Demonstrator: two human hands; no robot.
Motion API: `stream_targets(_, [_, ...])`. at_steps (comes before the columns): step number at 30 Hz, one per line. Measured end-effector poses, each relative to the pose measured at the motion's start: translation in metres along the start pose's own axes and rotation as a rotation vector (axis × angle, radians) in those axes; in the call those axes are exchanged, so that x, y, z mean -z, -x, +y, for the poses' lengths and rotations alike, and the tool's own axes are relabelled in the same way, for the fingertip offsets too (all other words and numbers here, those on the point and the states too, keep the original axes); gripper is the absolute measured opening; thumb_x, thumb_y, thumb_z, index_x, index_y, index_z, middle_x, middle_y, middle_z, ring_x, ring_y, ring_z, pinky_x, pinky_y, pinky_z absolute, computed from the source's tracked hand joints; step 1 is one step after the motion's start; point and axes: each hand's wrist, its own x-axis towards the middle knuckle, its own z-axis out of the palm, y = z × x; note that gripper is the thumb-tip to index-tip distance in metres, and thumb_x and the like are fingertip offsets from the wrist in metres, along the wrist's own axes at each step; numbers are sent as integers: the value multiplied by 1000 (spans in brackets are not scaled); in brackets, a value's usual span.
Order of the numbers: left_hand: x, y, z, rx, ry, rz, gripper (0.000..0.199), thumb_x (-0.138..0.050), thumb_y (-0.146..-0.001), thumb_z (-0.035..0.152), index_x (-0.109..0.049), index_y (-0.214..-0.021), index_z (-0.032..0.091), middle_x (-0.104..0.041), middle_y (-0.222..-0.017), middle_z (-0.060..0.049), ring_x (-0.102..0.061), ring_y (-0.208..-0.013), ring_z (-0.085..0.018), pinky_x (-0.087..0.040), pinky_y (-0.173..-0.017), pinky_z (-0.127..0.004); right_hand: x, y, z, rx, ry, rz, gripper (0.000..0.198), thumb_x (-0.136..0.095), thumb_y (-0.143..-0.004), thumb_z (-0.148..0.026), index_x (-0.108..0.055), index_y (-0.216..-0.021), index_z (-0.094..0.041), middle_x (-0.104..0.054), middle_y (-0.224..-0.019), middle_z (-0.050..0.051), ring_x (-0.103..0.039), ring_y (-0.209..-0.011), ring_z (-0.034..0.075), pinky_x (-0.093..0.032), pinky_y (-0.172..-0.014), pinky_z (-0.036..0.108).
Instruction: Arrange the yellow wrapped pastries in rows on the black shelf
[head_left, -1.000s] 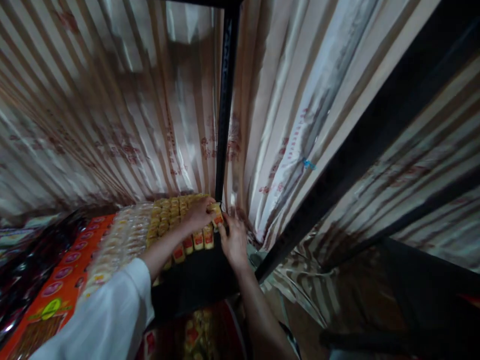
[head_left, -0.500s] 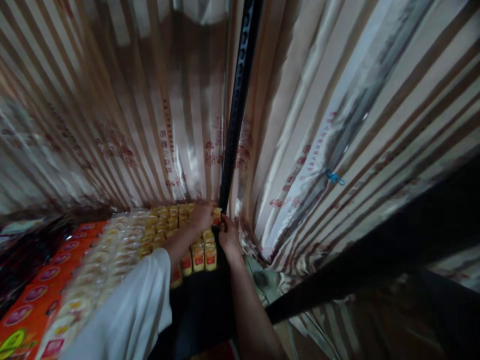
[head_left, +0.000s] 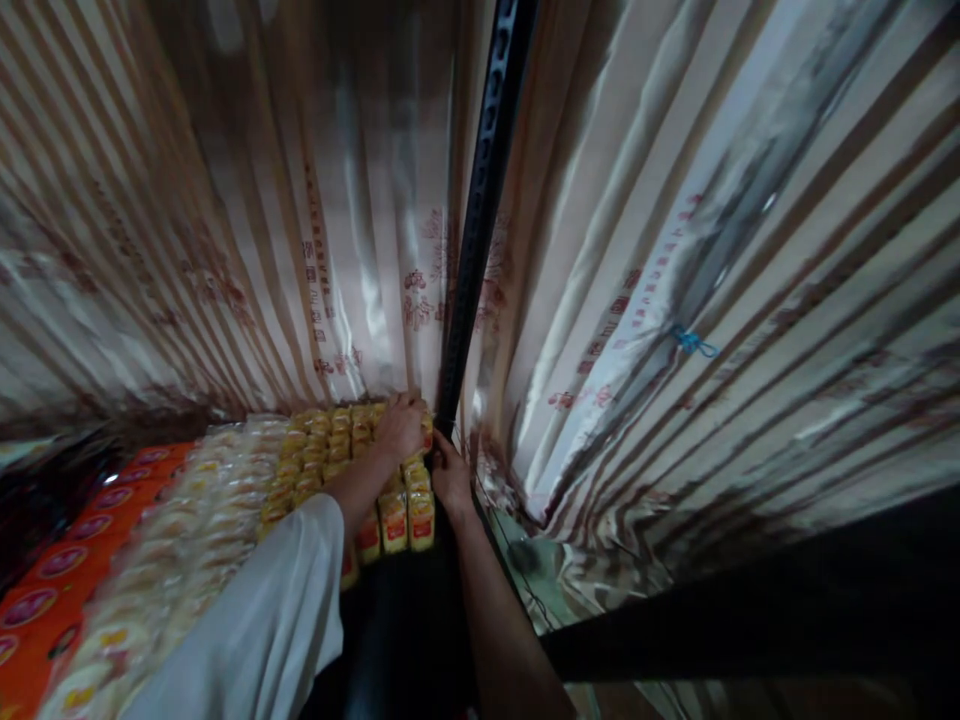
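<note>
left hand over a small yellow pack, right hand just beside it, by a slotted metal post.
the left grip curls over the pack at the back corner of the rows, fingertips hidden; whether either grip is closed on it, i cannot tell. the pack looks light and soft in slick wrapping, likely to dent, so best held gently by its two sides. the left forearm slants in from a white sleeve, back of the hand up; the right forearm, bare, reaches up with fingers bent. about them, red-labelled yellow packs line a black shelf, clear-wrapped packs to the left, striped sheeting behind.
</note>
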Motion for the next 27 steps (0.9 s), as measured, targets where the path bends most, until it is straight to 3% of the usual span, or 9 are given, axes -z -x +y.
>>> stream_targets(5, [0, -2, 1, -4, -38, -13, 23, -50, -76, 14, -62, -97, 16, -56, -108, -11, -43, -107, -25, -34, -94, -34, 0, 2, 0, 41, 13, 89, 46, -38, -78, -13, -55, -120, -18, -61, -118, 7, -54, -110, 17, -38, -101, 35])
stream_targets(12, [3, -2, 7, 54, -38, -52, 27, -45, -78, 11, -62, -98, 12, -57, -104, -15, -45, -106, -26, -34, -93, -36, -4, 2, 7, 109, 6, 57, 45, -37, -72, -6, -64, -106, -17, -65, -107, 8, -58, -101, 17, -43, -96, 34])
stream_targets(18, [3, -1, 3, 22, -11, -33, 29, -46, -77, 12, -63, -100, 9, -60, -100, -17, -46, -106, -27, -31, -98, -37, -2, 1, 6, 26, -46, 55, 42, -36, -76, -11, -61, -110, -16, -65, -109, 8, -58, -103, 18, -42, -97, 36])
stream_targets(23, [10, 5, 5, 88, 77, 72, 32, -46, -76, 12, -62, -104, 11, -61, -102, -14, -47, -105, -24, -34, -97, -37, -3, 1, 12, 50, -82, 60, 42, -38, -77, -14, -60, -112, -20, -64, -113, 4, -57, -107, 16, -40, -99, 35])
stream_targets(27, [24, 28, 26, 217, 224, 225, 28, -44, -76, 9, -64, -95, 14, -61, -101, -10, -48, -104, -21, -39, -94, -34, 0, 4, 11, -17, -119, 100, 41, -39, -77, -19, -60, -112, -18, -63, -115, 6, -57, -106, 17, -41, -98, 35])
